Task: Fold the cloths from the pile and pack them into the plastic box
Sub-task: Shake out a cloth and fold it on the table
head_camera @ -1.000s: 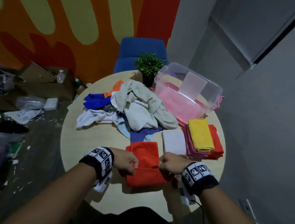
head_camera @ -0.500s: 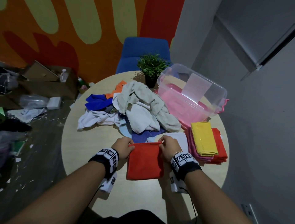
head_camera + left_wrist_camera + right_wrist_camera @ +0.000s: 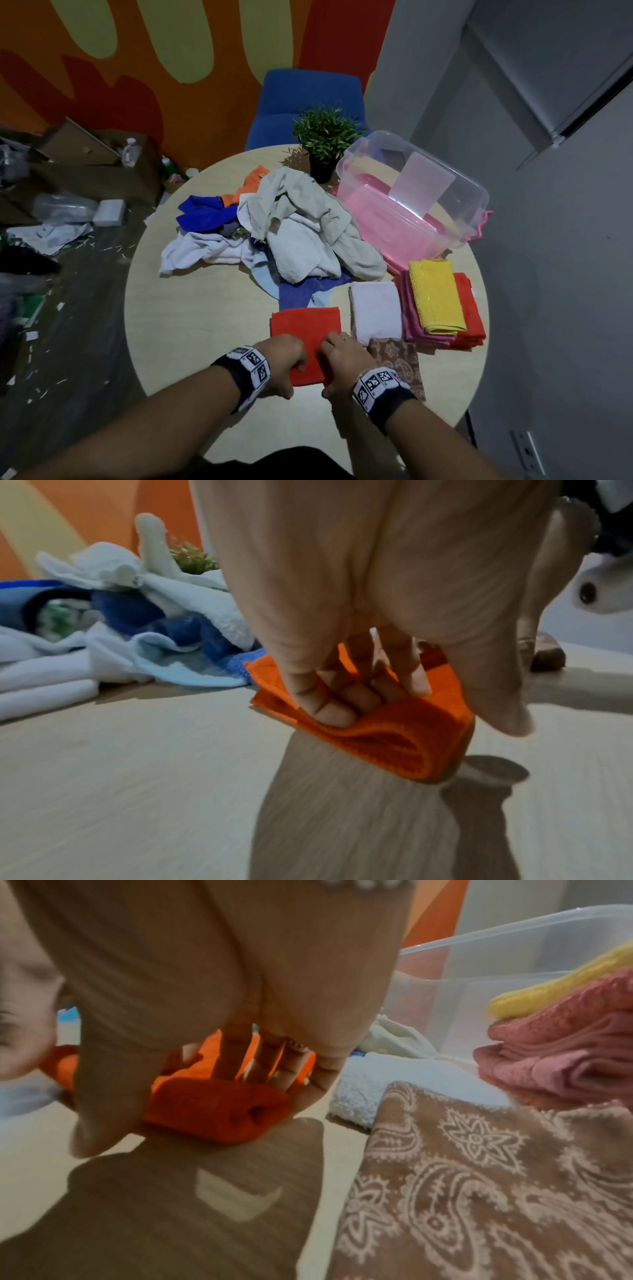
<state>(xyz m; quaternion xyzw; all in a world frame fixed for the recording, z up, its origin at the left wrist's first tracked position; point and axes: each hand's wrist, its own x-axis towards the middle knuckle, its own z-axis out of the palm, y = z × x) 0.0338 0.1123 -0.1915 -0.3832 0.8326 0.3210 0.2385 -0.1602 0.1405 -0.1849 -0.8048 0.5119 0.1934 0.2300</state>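
Folded orange cloth (image 3: 306,329) gripped at its near edge.
The edge is clamped by left hand (image 3: 286,356) and right hand (image 3: 344,359), set close together on the table (image 3: 205,308).

Folded orange cloth (image 3: 306,329) flat on table, near edge lifted.

The room is dim, with soft light falling from above. Dark, soft-edged shadows of the hands lie on the worktop (image 3: 137,791) just beneath them. The head view bends straight lines near its edges. Both wrist views are grainy and smeared, with the near skin and patterned cloth (image 3: 496,1191) out of focus.
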